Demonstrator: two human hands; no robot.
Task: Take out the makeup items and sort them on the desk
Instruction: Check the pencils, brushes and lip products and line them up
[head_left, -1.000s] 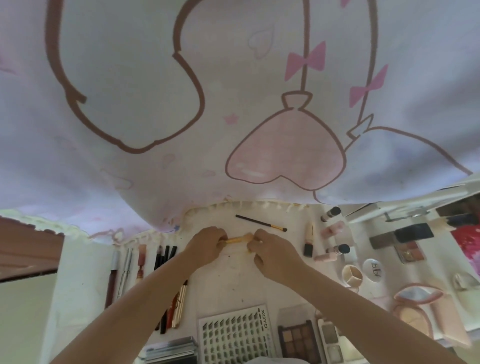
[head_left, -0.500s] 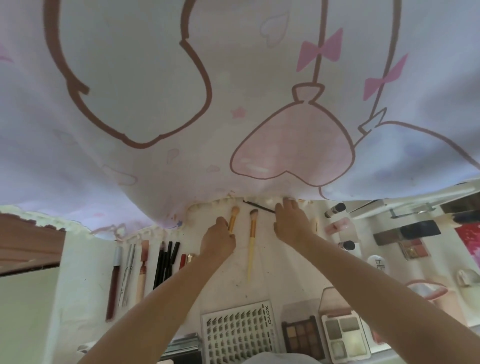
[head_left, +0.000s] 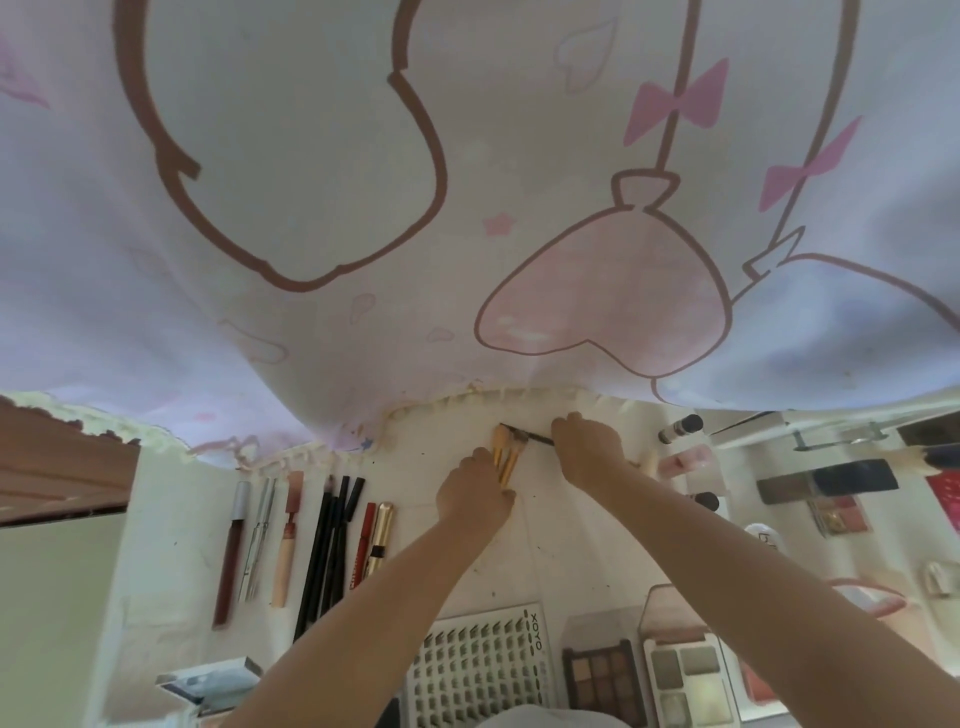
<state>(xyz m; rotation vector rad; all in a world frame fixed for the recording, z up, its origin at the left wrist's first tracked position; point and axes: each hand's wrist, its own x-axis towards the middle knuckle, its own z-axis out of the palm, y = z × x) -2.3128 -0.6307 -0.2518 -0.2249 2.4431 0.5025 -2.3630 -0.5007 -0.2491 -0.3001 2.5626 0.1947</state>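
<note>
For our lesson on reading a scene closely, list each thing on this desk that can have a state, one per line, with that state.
Left hand: grip on the two gold-handled brushes, side by side, bristles toward the curtain.
Right hand: grip on the thin black brush, lying crosswise.
Brown eyeshadow palette: open, pans showing.
Grey palette: open, lid up.
Pencils and tubes: lying flat in a row.

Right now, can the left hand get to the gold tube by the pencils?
Probably yes. The left hand sits just right of the gold tube, bare desk between, but its fingers hold the brushes.
</note>
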